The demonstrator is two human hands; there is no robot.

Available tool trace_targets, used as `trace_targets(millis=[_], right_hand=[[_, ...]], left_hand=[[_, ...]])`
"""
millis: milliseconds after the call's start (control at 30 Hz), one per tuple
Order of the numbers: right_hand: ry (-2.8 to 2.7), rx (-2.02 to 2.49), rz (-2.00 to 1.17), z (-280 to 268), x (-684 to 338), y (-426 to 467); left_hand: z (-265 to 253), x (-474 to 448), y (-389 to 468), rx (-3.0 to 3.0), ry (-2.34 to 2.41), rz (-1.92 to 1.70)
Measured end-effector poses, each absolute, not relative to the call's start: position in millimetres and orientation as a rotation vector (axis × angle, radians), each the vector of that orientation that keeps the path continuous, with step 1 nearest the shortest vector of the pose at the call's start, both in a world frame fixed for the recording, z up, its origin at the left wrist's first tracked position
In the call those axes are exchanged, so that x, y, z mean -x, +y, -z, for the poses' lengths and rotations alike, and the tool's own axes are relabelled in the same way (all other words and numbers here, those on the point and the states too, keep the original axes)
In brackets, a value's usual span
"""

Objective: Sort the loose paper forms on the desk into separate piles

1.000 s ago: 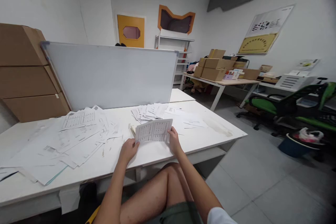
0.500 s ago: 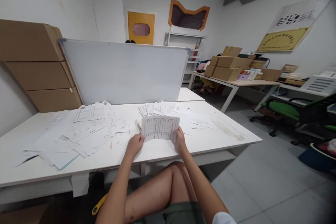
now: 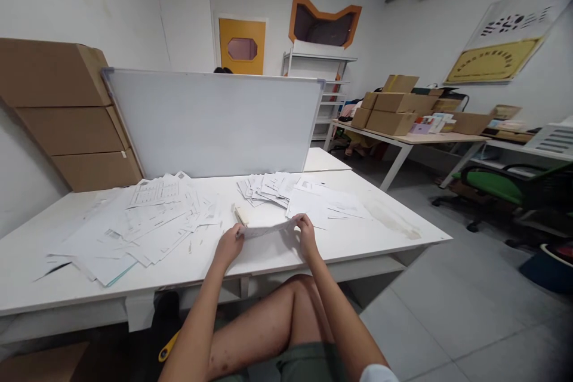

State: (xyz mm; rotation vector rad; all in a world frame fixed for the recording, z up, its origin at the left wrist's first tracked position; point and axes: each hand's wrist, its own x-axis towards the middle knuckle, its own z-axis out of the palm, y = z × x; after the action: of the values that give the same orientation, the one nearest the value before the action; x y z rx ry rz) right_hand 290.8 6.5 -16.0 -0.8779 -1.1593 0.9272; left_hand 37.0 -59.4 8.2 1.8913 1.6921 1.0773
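Note:
A printed sheet of paper (image 3: 268, 230) stretches between my two hands just above the table's near edge, tilted so that it shows almost edge-on. My left hand (image 3: 230, 245) pinches its left end; my right hand (image 3: 307, 236) grips the right end with thumb and fingers. Just beyond my left hand lies a small cream-coloured, elongated object (image 3: 240, 215), whose kind I cannot make out. Behind the sheet, smaller printed papers (image 3: 264, 187) lie fanned out, with larger white sheets (image 3: 308, 206) to their right.
Loose papers (image 3: 152, 221) spread in a wide heap over the left of the white table (image 3: 264, 262). A whiteboard (image 3: 215, 125) stands along its back, beside stacked cardboard boxes (image 3: 89, 131). To the right are a second table (image 3: 403, 138) with boxes and a green chair (image 3: 492, 185).
The sheet has tipped from facing me, with its printed grid showing, to nearly flat. The small cream object and the papers behind are now uncovered. Both hands keep hold of its ends.

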Motion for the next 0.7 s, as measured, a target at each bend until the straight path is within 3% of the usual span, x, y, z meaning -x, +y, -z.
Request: trace_targets(millis=[400, 700], right_hand=[[-1.175, 0.943, -0.998, 16.0, -291.1, 15.9], [-1.461, 1.201, -1.281, -5.8, -323.1, 33.6]], left_hand=[[-10.1, -37.7, -59.7, -1.793, 1.76, -1.084], [-11.8, -37.5, -60.0, -1.704, 1.807, -1.248]])
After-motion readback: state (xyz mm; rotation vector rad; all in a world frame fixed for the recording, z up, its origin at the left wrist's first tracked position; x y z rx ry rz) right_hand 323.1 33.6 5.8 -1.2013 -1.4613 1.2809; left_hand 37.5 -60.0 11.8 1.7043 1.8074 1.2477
